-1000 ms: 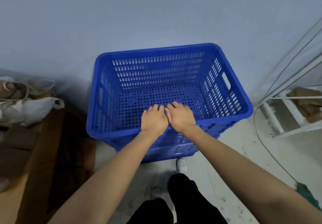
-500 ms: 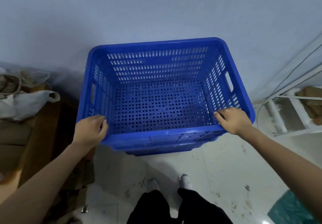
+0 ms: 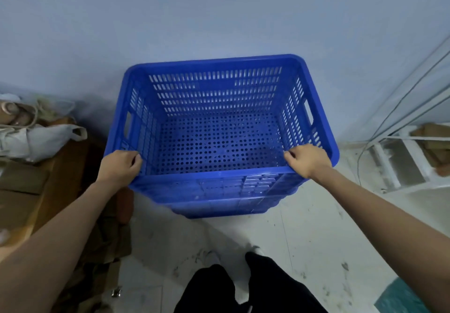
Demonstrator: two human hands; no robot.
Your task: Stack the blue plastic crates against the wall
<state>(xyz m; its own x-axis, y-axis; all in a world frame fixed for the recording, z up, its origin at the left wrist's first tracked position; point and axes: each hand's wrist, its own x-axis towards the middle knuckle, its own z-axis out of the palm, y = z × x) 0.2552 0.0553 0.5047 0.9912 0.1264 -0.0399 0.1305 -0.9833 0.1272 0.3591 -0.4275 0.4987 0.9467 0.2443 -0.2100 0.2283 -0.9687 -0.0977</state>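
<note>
Hands: left hand (image 3: 118, 166) and right hand (image 3: 308, 160) gripping blue crate (image 3: 219, 132) near-rim corners
Clearance: far rim seemingly touching wall (image 3: 219, 15); boxes (image 3: 29, 186) crowding left
Markings: none legible

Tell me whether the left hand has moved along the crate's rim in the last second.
Yes. The left hand slid from the middle of the crate's near rim out to its left corner, away from the right hand.

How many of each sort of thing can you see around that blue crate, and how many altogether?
Blue crates: at least 2, the top crate resting on a stack whose depth I cannot tell
Hands: 2, left hand and right hand, both gripping the top crate's near rim
White cloth bags: 1
White metal racks: 1
Total: 6
</note>
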